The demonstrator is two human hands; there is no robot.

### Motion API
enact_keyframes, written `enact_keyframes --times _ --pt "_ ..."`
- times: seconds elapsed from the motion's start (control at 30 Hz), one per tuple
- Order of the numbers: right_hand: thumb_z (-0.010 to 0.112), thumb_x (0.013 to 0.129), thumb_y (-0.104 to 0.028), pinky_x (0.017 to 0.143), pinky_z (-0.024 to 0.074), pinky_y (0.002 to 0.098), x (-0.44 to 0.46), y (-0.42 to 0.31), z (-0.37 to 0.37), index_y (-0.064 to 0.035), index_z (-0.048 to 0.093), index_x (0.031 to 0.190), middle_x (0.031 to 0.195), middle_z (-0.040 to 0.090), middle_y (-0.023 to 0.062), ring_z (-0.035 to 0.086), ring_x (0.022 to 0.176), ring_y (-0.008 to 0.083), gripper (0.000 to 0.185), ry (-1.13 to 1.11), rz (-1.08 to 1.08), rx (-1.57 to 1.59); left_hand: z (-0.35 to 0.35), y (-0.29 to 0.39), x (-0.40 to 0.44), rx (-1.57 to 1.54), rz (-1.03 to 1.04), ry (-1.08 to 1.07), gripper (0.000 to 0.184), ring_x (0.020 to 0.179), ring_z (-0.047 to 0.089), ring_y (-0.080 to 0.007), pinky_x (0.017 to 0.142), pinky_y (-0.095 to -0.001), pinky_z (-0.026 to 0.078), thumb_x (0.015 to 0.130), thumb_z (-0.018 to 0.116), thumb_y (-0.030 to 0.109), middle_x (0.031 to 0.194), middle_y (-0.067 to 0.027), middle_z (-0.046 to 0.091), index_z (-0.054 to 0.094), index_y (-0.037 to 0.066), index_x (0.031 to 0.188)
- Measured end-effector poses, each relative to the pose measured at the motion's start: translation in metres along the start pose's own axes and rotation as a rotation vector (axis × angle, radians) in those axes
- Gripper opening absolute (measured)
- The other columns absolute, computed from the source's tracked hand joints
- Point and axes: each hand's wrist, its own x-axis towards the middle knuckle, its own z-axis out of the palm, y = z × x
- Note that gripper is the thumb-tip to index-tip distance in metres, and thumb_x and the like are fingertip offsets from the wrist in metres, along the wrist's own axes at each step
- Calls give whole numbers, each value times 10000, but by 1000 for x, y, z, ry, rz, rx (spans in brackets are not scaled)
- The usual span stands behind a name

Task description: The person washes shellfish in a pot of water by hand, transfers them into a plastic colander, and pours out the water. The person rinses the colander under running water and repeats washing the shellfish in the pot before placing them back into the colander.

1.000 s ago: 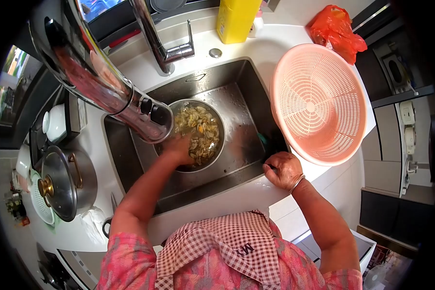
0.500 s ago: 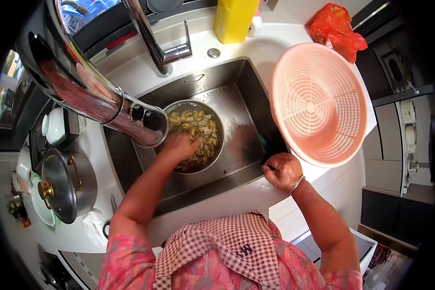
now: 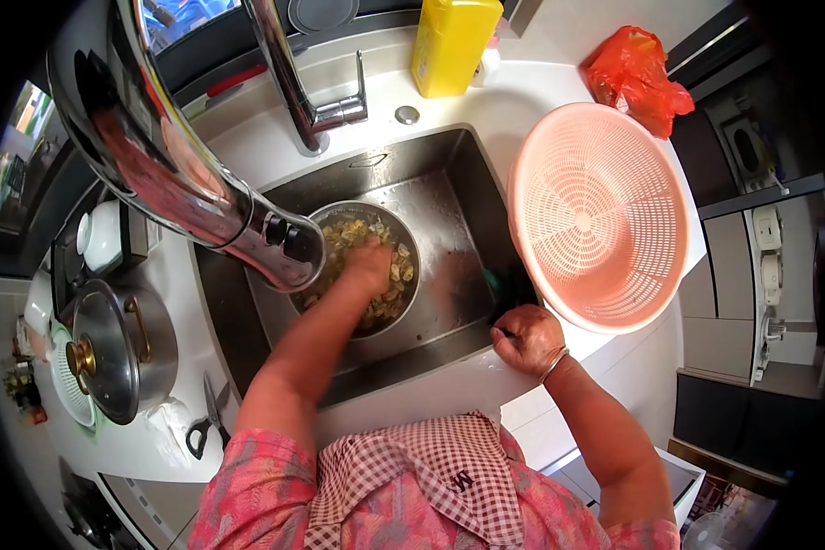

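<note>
A round metal bowl [image 3: 414, 291] stands in the sink with cloudy water and many small yellowish-brown pieces [image 3: 397, 275] that look like shellfish meat. My left hand [image 3: 368, 266] reaches down into it, its fingers hidden among the pieces and slightly blurred. On the front right rim of the sink [image 3: 445, 275] rests my right hand [image 3: 528, 338], curled into a fist, with a bracelet at the wrist. No object shows in that fist.
The tap spout [image 3: 284, 247] hangs over the bowl's left side. A pink colander [image 3: 605, 220] sits right of the sink, near a red plastic bag [image 3: 640, 78]. A yellow container [image 3: 452, 46] stands behind. Left are a lidded pot [image 3: 124, 348] and scissors [image 3: 209, 420].
My left hand has moved right and further back within the bowl, among the pieces. My right hand stays closed at the sink rim. The whole view has shifted slightly.
</note>
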Motion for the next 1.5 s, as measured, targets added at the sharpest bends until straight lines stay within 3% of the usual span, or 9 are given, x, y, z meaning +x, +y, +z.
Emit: enact_keyframes --times 0.17,0.37,0.47,0.6,0.7,0.8,1.0,1.2,1.5 --pt "690 829 -272 731 540 431 -3 5 6 -65 733 800 785 700 123 667 776 328 213 33 -9 -6 55 -32 26 -338 -57 90 398 1167 616 -407 1010 -479 473 926 561 238 1241 -243 646 622 38 1265" --pt "691 822 -267 723 539 430 -2 4 4 -65 731 799 777 694 124 664 768 331 208 30 -6 -4 -22 -14 -32 -337 -235 -41 474 1269 552 -414 1105 -485 401 952 529 376 1349 -243 592 648 50 1275" --pt "689 817 -261 718 537 433 -2 3 6 -66 728 790 770 690 125 661 764 333 201 45 -3 -5 0 -38 -33 -162 -18 230 507 1363 462 -405 1146 -479 344 897 619 362 1438 -257 513 625 77 1315" --pt "687 815 -256 717 537 436 0 0 5 -69 725 780 767 689 125 661 764 336 194 60 -27 -14 -30 -42 -55 -127 -29 254 889 1471 287 -425 1198 -479 269 779 754 443 1590 -245 304 387 144 1532" --pt "689 798 -214 764 552 426 0 -3 1 -69 710 778 793 710 119 684 786 325 148 14 4 -33 -21 -51 -51 -194 -70 119 958 1451 337 -402 1177 -464 316 747 797 415 1564 -234 361 354 132 1548" --pt "689 796 -218 764 552 428 -1 0 4 -67 709 778 794 711 118 684 780 327 153 27 1 -20 -18 -41 -43 -149 -138 -84 847 1400 427 -384 1131 -445 386 773 788 340 1494 -239 460 429 88 1497" --pt "685 800 -210 761 554 433 -2 -1 2 -60 707 779 786 709 119 681 768 331 153 51 -34 -39 76 -74 15 -312 -80 132 389 1177 623 -397 1014 -456 487 866 635 173 1199 -265 662 646 -22 1203" --pt "675 808 -211 755 555 433 -1 0 0 -55 710 787 786 706 128 680 771 334 161 -21 0 -15 -20 -36 -44 -359 -327 -52 558 1103 658 -406 989 -446 501 859 698 406 1151 -274 682 654 -35 1198" --pt "662 811 -256 706 526 452 0 4 4 -50 723 777 745 676 142 640 735 356 217 31 -31 -3 -19 -50 -88 -230 -21 -27 1096 1465 303 -410 1153 -475 356 641 842 585 1587 -275 282 400 75 1504"
